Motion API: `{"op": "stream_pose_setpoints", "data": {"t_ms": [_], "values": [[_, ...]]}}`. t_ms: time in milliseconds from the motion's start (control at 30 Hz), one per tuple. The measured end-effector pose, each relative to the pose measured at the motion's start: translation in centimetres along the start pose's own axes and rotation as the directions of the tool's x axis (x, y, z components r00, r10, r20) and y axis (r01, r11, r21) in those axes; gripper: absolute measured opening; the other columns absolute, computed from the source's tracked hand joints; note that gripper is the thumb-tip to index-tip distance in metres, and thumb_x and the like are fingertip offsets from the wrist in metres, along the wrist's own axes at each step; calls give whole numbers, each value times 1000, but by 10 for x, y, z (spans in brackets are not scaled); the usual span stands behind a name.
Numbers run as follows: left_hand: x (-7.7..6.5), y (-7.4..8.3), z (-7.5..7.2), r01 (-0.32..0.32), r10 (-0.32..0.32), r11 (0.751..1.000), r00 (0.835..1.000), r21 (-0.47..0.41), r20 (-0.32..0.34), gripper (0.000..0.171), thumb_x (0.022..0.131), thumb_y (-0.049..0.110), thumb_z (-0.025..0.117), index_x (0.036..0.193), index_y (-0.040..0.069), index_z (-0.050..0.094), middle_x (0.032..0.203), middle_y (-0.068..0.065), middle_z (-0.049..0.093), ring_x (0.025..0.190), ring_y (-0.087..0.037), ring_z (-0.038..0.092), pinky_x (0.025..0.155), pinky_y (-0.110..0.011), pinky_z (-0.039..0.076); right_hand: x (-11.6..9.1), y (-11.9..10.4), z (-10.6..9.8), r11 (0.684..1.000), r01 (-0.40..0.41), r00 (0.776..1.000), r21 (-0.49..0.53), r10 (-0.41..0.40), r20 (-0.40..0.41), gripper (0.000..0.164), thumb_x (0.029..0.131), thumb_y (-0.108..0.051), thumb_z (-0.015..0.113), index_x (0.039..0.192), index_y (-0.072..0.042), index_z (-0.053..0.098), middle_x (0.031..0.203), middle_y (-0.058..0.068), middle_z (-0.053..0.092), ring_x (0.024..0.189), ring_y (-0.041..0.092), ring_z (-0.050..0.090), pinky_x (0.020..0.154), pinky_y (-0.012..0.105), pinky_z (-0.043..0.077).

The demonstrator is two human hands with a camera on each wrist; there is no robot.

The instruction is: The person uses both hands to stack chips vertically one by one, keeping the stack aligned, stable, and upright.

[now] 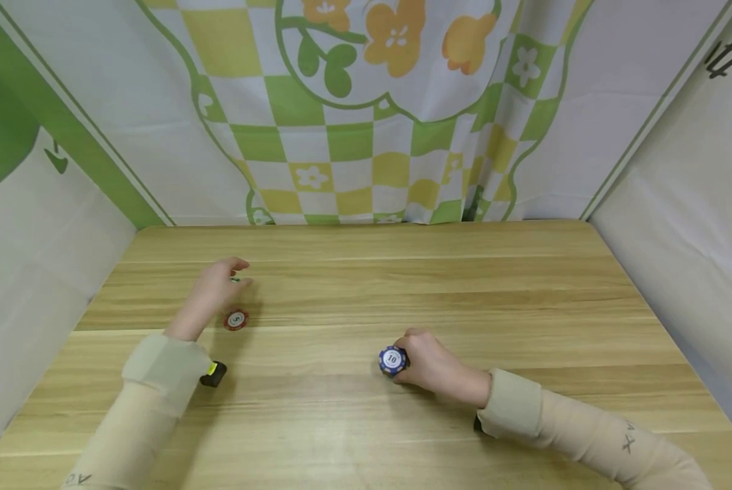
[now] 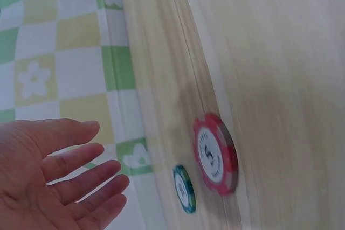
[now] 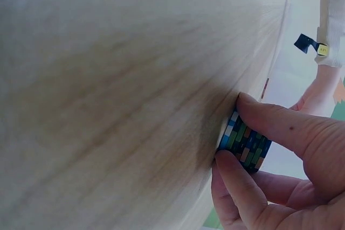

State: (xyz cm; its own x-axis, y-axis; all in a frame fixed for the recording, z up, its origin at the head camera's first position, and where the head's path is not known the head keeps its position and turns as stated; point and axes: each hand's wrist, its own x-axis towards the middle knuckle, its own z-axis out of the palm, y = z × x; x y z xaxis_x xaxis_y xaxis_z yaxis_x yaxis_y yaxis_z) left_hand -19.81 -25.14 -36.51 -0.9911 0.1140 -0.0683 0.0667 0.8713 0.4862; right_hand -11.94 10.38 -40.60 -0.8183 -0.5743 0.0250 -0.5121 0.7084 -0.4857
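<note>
My left hand (image 1: 214, 287) is over the back left of the table, fingers apart and slightly bent, with nothing between them. A green poker chip (image 2: 184, 189) lies on the wood near its fingertips, mostly covered by the hand in the head view. Closer to the wrist lies a red poker chip (image 1: 236, 319) marked 5. Right of the table's middle, my right hand (image 1: 435, 367) grips a short stack of poker chips (image 3: 246, 144) by its sides, thumb opposite the fingers. On top of that stack shows a blue chip (image 1: 393, 360) marked 10.
The wooden table (image 1: 317, 292) meets a checked, flowered curtain (image 1: 354, 143) at its back edge. Pale cloth walls stand at both sides. A black wrist-worn device (image 1: 213, 373) with a yellow label sticks out beside the left cuff.
</note>
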Motion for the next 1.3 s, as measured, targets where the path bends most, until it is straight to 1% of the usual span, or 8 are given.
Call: {"op": "stream_pose_setpoints", "data": {"t_ms": [200, 400, 567, 700, 833, 933, 1067, 1300], "values": [[4, -8, -1, 10, -11, 999, 999, 35, 40, 43, 92, 14, 49, 125, -13, 42, 128, -34, 40, 114, -48, 40, 93, -56, 34, 0, 1, 0, 1000, -2, 1000, 4, 2, -1, 34, 60, -10, 82, 86, 2, 66, 77, 4, 56, 70, 13, 54, 63, 23, 48], [7, -16, 2, 36, -39, 998, 996, 46, 74, 43, 91, 10, 48, 126, -14, 40, 127, -35, 40, 90, -42, 51, 81, -52, 41, 0, 1, 1, 1000, 2, 1000, 8, -2, 3, 35, 60, -11, 82, 87, 3, 66, 78, 4, 57, 71, 13, 55, 64, 23, 48], [13, -23, 7, 55, -64, 994, 993, 89, 98, 44, 89, 9, 48, 126, -14, 40, 128, -35, 39, 116, -51, 35, 95, -58, 30, 0, 1, 1, 1000, -2, 1000, 11, 2, 7, 36, 60, -11, 83, 88, 4, 66, 79, 5, 57, 72, 14, 55, 65, 24, 49], [14, -27, 10, 47, -60, 990, 993, 135, 97, 45, 87, 8, 49, 125, -15, 41, 127, -36, 40, 116, -51, 35, 95, -58, 31, 0, 0, 0, 1000, -13, 1000, 9, 13, 11, 36, 60, -11, 83, 89, 4, 66, 79, 5, 57, 73, 14, 55, 65, 25, 49], [14, -27, 11, 22, -37, 986, 995, 167, 89, 41, 85, 6, 50, 120, -15, 45, 118, -36, 48, 107, -50, 45, 89, -57, 37, 0, 0, 0, 1000, -7, 1000, 6, 7, 8, 36, 60, -11, 83, 89, 4, 66, 79, 6, 58, 73, 15, 56, 65, 25, 49], [15, -26, 12, 3, -15, 984, 997, 178, 70, 33, 81, 4, 50, 109, -14, 52, 101, -32, 56, 89, -43, 54, 79, -53, 43, 0, 0, 1, 1000, 1, 1000, 5, -1, 3, 36, 60, -11, 83, 88, 4, 66, 79, 6, 58, 73, 15, 56, 65, 25, 49], [15, -26, 14, 12, -21, 983, 999, 181, 45, 25, 76, -3, 43, 96, -10, 56, 88, -26, 58, 75, -32, 52, 70, -48, 45, 0, 1, 0, 1000, 7, 1000, 4, -7, 1, 36, 60, -11, 83, 88, 4, 66, 79, 6, 58, 72, 15, 56, 64, 24, 49], [15, -28, 17, 38, -51, 977, 997, 212, 53, 30, 80, -11, 39, 106, -15, 53, 104, -34, 55, 98, -45, 53, 84, -52, 43, 1, 1, 0, 1000, 11, 1000, 10, -11, 0, 35, 60, -9, 82, 88, 4, 66, 79, 6, 58, 72, 14, 56, 64, 23, 48]]}}
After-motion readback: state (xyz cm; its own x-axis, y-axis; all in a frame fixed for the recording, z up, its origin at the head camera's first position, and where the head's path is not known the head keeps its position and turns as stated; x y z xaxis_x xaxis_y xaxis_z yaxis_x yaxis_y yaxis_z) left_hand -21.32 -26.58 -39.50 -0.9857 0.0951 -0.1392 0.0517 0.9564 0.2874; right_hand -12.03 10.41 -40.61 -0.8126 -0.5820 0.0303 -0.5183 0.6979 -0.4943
